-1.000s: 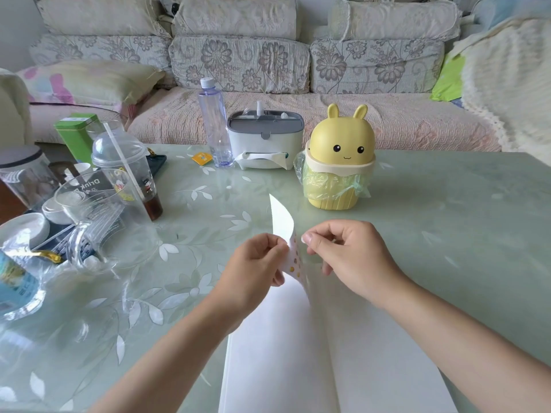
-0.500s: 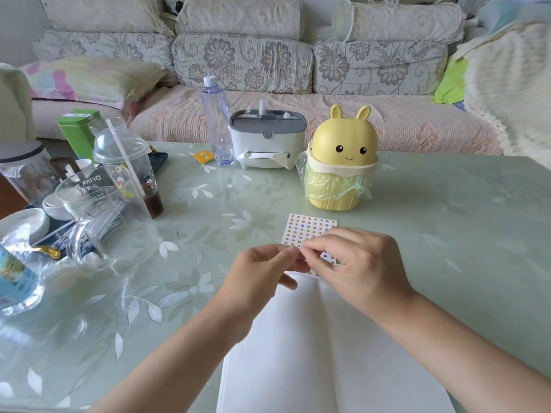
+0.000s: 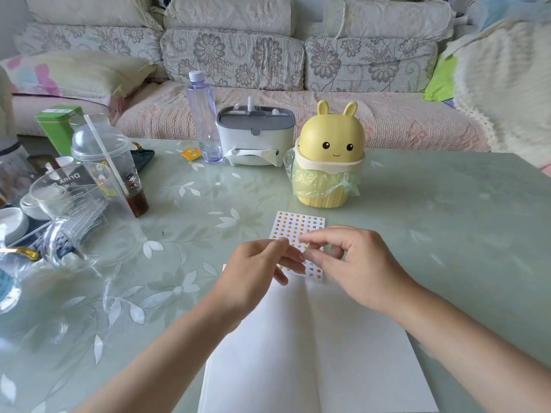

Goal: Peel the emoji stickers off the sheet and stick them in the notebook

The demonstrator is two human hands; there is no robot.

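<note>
The emoji sticker sheet [image 3: 298,226] lies flat on the table, its near end overlapping the top of the open white notebook [image 3: 313,353]. Rows of small yellow stickers cover it. My left hand [image 3: 256,275] holds the sheet at its left side with thumb and curled fingers. My right hand [image 3: 354,266] hovers over the sheet's right half. Its forefinger and thumb are bent toward the stickers with a gap between them, and I see nothing held there. Both hands hide the sheet's middle.
A yellow bunny bin [image 3: 328,162] stands just behind the sheet. A tissue box [image 3: 255,135] and a water bottle [image 3: 204,120] are farther back. Plastic cups [image 3: 110,165], a glass jug [image 3: 74,210] and dishes crowd the left. The green table [image 3: 447,219] extends right.
The sheet, held upright and bent between both hands a second ago, has been laid flat on the table. My right hand has let go of it and now hovers above.
</note>
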